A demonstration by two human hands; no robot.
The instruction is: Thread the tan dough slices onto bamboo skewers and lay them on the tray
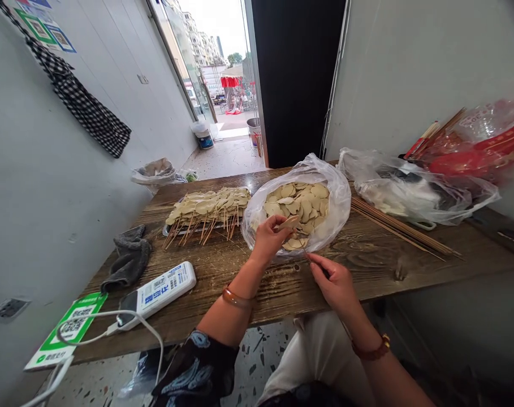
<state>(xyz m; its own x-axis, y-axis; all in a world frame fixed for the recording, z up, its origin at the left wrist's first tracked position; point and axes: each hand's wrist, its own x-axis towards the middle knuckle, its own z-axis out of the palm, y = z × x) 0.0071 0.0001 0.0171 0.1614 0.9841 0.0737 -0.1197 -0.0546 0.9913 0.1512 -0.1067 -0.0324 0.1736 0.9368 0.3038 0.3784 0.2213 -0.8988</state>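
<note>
Over the near side of an open clear plastic bag (pixel 340 195), my left hand (pixel 268 240) pinches a thin pale slice (pixel 289 222), perhaps potato. Many similar loose slices (pixel 310 200) fill the bag. At the bag's near edge, my right hand (pixel 333 281) is closed on a thin wooden skewer (pixel 306 254), its tip pointing up toward the slice. Whether the tip touches the slice, I cannot tell. To the left of the bag, skewered slices (pixel 210 204) lie piled on a metal tray (pixel 166 230), with their sticks pointing toward me.
Loose skewers (pixel 403 229) lie on the wooden table (pixel 367 260) at right, beside another plastic bag (pixel 426 192) and red packaging (pixel 477 152). On the left are a grey cloth (pixel 127 260), a white device (pixel 167 291) with a cable, and a green QR card (pixel 70 328).
</note>
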